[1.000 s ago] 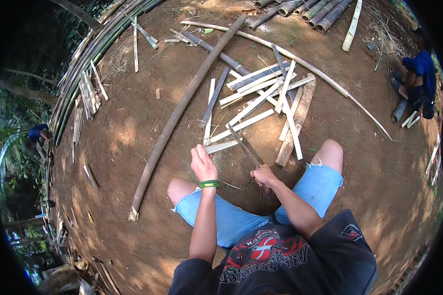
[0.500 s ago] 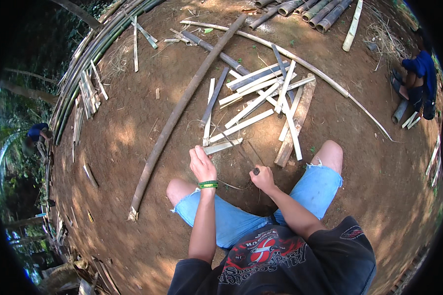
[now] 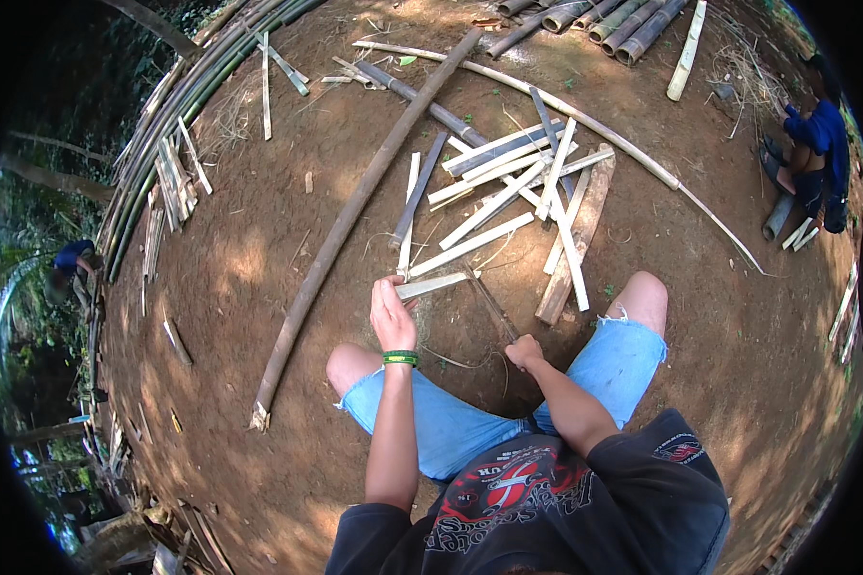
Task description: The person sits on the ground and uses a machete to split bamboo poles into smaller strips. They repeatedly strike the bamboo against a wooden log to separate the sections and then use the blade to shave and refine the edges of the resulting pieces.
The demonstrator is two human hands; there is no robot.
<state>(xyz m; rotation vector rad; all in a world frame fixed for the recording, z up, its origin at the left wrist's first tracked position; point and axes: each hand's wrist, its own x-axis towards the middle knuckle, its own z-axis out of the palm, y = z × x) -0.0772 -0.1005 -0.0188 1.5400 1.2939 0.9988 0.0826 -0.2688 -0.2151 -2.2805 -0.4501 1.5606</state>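
My left hand [image 3: 392, 316], with a green band at its wrist, is closed round the near end of a pale split bamboo strip [image 3: 439, 285]. The strip points right, above my left knee. In my right hand [image 3: 524, 352] is the handle of a long dark-bladed knife [image 3: 494, 309]. Its blade slants up and left to the strip's right end, where the two meet or overlap; I cannot tell whether the edge is cutting in. Just beyond lies a loose pile of split bamboo strips [image 3: 508, 199], some pale and some dark.
A long brown pole [image 3: 355, 196] lies to the left. On the right a flat plank [image 3: 577, 244] sits under some strips. Thick bamboo tubes [image 3: 633, 29] lie at the back. One person [image 3: 815, 144] sits far right, another [image 3: 75, 259] is far left.
My right hand has shifted slightly right and nearer to me. The knife blade has swung right, from across the strip to its right end. My left hand stays nearly in place, still holding the strip.
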